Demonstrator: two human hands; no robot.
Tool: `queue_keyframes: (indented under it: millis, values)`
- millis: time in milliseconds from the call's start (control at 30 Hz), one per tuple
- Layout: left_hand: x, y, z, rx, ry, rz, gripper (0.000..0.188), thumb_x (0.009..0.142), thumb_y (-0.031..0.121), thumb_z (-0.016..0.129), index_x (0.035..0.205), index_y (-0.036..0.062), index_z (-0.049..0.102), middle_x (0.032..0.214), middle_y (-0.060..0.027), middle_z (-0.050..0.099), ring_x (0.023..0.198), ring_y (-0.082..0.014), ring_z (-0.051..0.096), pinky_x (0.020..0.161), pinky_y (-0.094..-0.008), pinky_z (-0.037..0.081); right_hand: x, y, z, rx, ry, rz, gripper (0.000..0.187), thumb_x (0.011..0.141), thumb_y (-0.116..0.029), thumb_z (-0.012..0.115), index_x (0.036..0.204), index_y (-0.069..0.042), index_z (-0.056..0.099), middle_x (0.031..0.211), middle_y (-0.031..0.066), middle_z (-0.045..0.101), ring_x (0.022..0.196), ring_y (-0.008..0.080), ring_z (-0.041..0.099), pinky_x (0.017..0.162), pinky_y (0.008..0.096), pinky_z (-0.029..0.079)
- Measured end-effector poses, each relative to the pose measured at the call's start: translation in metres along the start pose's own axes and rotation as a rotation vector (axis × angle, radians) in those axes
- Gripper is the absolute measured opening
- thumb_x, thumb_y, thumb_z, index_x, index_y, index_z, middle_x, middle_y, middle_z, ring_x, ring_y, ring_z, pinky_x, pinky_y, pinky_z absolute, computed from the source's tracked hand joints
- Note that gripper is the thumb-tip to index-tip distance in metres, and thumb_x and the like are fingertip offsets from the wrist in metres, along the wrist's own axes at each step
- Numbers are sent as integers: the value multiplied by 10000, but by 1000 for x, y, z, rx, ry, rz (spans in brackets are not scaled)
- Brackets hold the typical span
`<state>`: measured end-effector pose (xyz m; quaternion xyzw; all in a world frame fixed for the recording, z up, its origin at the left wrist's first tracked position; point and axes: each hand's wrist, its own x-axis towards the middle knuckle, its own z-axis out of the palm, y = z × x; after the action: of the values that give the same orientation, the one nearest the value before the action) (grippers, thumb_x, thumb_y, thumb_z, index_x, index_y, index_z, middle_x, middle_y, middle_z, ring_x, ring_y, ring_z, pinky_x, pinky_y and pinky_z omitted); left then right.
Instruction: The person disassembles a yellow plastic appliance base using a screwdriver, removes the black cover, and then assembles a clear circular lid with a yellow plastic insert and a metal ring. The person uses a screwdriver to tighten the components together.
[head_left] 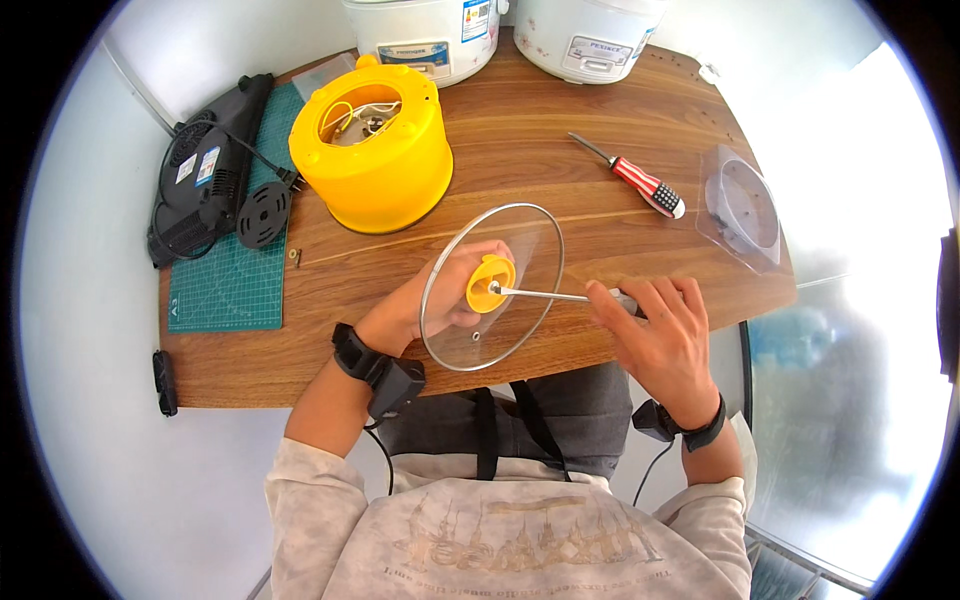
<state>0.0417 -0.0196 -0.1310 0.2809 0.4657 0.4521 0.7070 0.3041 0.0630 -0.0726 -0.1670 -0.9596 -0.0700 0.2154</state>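
Observation:
A clear glass lid [525, 320] with a metal rim stands tilted on edge above the near part of the table. At its middle sits a yellow knob [479, 296]. My left hand [447, 287], partly seen through the glass, is closed around that knob and holds the lid up. From the right, my right hand [665, 335] grips a screwdriver [550, 295] by its handle, which the fingers mostly cover. The metal shaft runs level to the lid's centre, with its tip at the middle of the knob. A small vent hole shows lower in the glass.
Behind the lid stands a yellow appliance housing [395, 185] with wires inside. A striped-handle screwdriver [650, 188] and a clear plastic tray [745, 205] lie right. At left are a green cutting mat [225, 300] and a black appliance [225, 130]. White rice cookers [430, 30] stand at the back.

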Motion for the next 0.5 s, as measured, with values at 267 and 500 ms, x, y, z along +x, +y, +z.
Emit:
queue_keyframes:
  millis: [267, 500]
  values:
    - [0, 1, 9, 46, 135, -57, 223, 1085, 330, 413, 1051, 157, 550, 801, 62, 480, 601, -5, 441, 433, -150, 292, 3, 2, -6, -100, -11, -46, 386, 780, -79, 698, 1164, -126, 686, 981, 49, 598, 898, 199, 593, 882, 391, 436]
    - [2, -11, -2, 246, 12, 227, 204, 1082, 329, 436, 1032, 159, 536, 846, 50, 509, 691, -22, 481, 463, -164, 321, 18, 0, -19, -185, -26, -108, 371, 768, -52, 686, 1135, -113, 689, 950, 50, 596, 905, 202, 597, 882, 391, 438]
